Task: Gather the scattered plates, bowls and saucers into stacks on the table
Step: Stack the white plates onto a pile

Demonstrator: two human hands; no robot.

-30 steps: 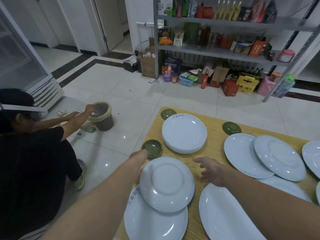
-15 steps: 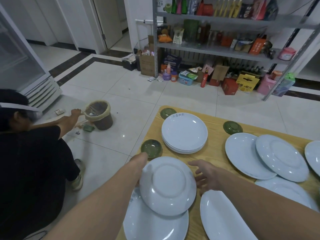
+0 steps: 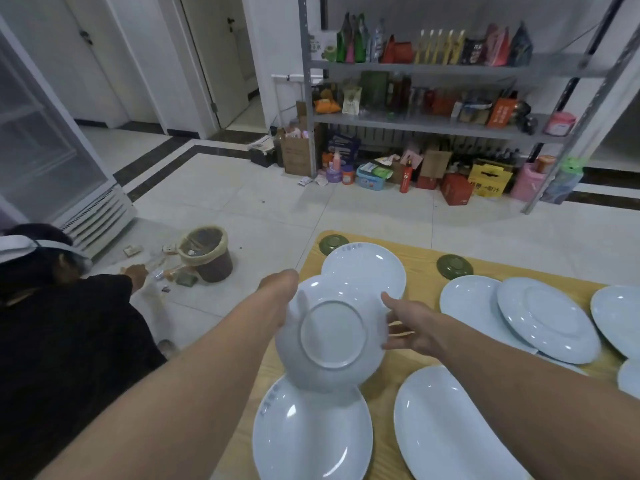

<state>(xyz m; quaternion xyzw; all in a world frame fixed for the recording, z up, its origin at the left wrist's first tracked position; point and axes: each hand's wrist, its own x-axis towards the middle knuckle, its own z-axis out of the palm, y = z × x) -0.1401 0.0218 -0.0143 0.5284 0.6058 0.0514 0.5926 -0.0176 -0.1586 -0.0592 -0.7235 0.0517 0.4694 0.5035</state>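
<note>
My left hand [image 3: 280, 285] grips the left rim of a white plate [image 3: 332, 337], which is upside down, lifted and tilted over the wooden table [image 3: 419, 271]. The spread fingers of my right hand [image 3: 407, 323] touch its right rim. Just beyond it sits a stack of white plates [image 3: 375, 265], partly covered by the held plate. A single plate [image 3: 311, 431] lies below it at the near edge, with an oval platter [image 3: 450, 427] to its right. Two green saucers [image 3: 333, 242] [image 3: 454, 266] rest at the far edge. Overlapping plates [image 3: 550, 320] lie on the right.
A person [image 3: 69, 323] crouches on the floor at the left beside a lined waste bin [image 3: 207, 252]. A metal shelf [image 3: 433, 123] full of goods stands behind the table, and a glass-door fridge [image 3: 45, 150] at far left.
The upside-down plate has risen off the near plate and moved toward the stack, now hiding the green bowl. My right hand has closed in on its right rim.
</note>
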